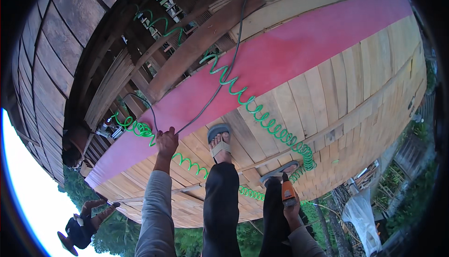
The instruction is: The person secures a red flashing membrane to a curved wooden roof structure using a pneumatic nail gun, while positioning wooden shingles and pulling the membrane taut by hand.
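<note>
My left hand [166, 143] is closed on a thin black cable [193, 121] over a pink sheet strip [322, 39], with a coiled green hose [273, 127] winding close by. My right hand [292, 210] grips an orange and black power tool [288, 192] low at the right, just below my right sandalled foot [285, 170]. My left sandalled foot [220, 145] stands on the light wooden shingles [304, 102] near the pink strip's lower edge.
Open framing with loose planks [196, 37] lies above the pink strip. Dark weathered shingles [49, 60] curve along the left. A person [84, 224] in a wide hat is at the lower left by the roof edge. Trees and white sheeting [360, 215] show below at right.
</note>
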`<move>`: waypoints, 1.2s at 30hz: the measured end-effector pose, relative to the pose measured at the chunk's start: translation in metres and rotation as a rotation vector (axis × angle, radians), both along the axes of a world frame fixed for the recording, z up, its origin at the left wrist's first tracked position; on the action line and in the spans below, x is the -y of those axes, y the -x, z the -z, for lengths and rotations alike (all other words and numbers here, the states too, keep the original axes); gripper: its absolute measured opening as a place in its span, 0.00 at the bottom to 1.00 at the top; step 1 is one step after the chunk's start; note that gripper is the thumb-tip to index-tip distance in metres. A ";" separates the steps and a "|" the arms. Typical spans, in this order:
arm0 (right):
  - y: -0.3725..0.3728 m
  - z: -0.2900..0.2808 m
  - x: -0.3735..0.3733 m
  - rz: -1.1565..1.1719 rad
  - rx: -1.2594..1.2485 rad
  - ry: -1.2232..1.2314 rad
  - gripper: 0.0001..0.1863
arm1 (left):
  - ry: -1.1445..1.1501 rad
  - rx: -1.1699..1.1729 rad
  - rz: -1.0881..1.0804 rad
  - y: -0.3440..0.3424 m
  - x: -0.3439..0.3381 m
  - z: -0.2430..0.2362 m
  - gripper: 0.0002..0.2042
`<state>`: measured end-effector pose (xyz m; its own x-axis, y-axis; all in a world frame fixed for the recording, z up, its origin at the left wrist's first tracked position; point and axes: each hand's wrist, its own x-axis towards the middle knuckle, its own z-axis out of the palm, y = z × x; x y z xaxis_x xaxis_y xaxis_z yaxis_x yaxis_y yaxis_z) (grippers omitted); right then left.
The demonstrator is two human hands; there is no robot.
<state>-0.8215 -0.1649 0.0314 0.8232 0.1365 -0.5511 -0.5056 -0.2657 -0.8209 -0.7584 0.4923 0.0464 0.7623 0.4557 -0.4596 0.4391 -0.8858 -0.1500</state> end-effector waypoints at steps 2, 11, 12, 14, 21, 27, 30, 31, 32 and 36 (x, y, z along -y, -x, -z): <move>0.003 -0.006 -0.001 -0.030 -0.012 -0.030 0.34 | 0.082 0.052 0.017 -0.001 -0.026 -0.023 0.10; 0.006 -0.005 -0.010 0.102 -0.100 0.043 0.22 | 0.027 -0.072 -0.119 -0.039 -0.037 -0.032 0.09; 0.002 -0.005 -0.008 0.076 -0.064 0.064 0.23 | 0.024 0.000 -0.184 -0.047 -0.033 -0.026 0.09; -0.003 -0.020 -0.035 -0.167 0.047 0.197 0.28 | 0.046 0.139 -0.240 -0.037 -0.056 -0.027 0.09; -0.031 -0.048 -0.088 -0.043 -0.065 0.102 0.37 | 0.185 0.570 -0.278 -0.098 -0.047 -0.039 0.26; -0.031 -0.034 -0.111 0.038 -0.028 -0.051 0.44 | -0.185 0.611 0.020 -0.179 -0.034 -0.086 0.45; -0.033 -0.039 -0.140 0.113 -0.061 -0.178 0.41 | -0.086 0.513 -0.005 -0.194 -0.065 -0.074 0.49; -0.032 -0.039 -0.134 0.114 -0.042 -0.183 0.42 | -0.063 0.487 -0.017 -0.200 -0.063 -0.074 0.49; -0.027 -0.036 -0.122 0.097 -0.028 -0.164 0.44 | -0.030 0.466 -0.030 -0.206 -0.056 -0.077 0.49; -0.019 -0.040 -0.119 0.062 -0.061 -0.162 0.49 | 0.665 0.511 0.012 -0.157 -0.106 -0.115 0.45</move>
